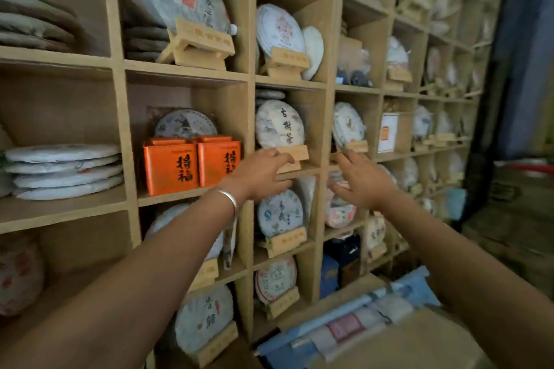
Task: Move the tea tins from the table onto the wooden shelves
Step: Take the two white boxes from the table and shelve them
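Both hands empty, fingers spread: left hand (263,174), right hand (364,181), raised before wooden shelves (192,73). Two orange tea tins (192,166) side by side in cubby left of left hand, near front edge. Wrapped tea cakes (278,127) fill neighbouring cubbies.

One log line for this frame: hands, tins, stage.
left hand: open, empty | right hand: open, empty | orange tea tins: two, side by side in shelf cubby | stage: hands off tins
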Demonstrator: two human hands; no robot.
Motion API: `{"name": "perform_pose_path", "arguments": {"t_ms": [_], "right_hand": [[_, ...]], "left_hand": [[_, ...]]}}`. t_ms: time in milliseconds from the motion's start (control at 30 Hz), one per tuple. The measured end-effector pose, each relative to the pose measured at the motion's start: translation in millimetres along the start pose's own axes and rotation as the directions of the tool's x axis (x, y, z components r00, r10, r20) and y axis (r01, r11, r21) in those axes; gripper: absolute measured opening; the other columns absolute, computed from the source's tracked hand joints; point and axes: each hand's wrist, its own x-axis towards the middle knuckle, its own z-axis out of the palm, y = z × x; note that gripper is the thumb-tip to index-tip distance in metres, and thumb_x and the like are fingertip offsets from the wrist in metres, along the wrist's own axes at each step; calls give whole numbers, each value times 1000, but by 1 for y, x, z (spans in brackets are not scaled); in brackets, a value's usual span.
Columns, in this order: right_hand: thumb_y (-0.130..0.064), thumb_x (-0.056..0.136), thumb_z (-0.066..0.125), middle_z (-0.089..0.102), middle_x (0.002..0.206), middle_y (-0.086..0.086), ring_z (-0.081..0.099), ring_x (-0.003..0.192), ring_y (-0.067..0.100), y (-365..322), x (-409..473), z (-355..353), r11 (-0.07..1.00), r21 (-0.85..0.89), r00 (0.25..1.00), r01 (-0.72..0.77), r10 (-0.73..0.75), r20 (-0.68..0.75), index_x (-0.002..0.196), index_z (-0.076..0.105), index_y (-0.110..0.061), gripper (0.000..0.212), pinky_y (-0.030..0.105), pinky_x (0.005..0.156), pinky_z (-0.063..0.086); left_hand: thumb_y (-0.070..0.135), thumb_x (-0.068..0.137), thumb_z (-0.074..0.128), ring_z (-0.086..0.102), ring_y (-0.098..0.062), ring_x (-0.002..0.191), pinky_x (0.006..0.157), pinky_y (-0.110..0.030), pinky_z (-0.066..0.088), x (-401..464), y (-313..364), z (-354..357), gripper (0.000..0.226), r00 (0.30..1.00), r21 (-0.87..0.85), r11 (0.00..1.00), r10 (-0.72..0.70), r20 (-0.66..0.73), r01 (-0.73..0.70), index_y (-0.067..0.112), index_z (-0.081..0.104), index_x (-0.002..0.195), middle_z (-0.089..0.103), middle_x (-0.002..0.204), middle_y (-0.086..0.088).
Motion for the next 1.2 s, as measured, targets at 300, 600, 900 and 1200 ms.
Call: {"name": "perform_pose_path", "arguments": {"t_ms": [300, 600, 900, 1200], "right_hand": [[-48, 90, 55, 52, 120, 11, 54, 110, 34, 40, -265, -125, 757, -399, 703, -517, 641, 306, 125, 52, -18, 46, 40, 85, 47], [-48, 87, 55, 55, 116, 10, 55, 110, 34, -7, -504, -330, 332, -638, 361, -695, 928, 91, 125, 51, -22, 46, 39, 81, 46], [-44, 89, 57, 54, 125, 13, 54, 112, 33, -76, -678, -474, 44, -693, 99, -720, 994, -40, 127, 51, -19, 46, 40, 86, 46], [-46, 90, 55, 55, 120, 6, 55, 108, 28, -83, -799, -535, 45, -712, 87, -700, 996, -22, 127, 49, -24, 44, 39, 79, 47]], "left_hand": [[45, 90, 57, 56, -26, 109, 80, -32, 45, 19, 232, 42, 45, 820, -288, 856, 503, 273, -429, 21, 54, 128, 58, 125, -7], [44, 88, 61, 56, -23, 109, 82, -33, 44, -47, 508, -11, 43, 569, -520, 488, 822, 4, -701, 25, 55, 126, 58, 124, -2], [44, 85, 64, 60, -22, 101, 82, -35, 50, -153, 710, -75, 43, 368, -572, 222, 918, -152, -790, 25, 58, 123, 62, 119, -2], [49, 84, 63, 55, -15, 93, 77, -35, 47, -224, 841, -80, 45, 334, -626, 170, 930, -153, -761, 27, 56, 122, 61, 116, 1]]}}
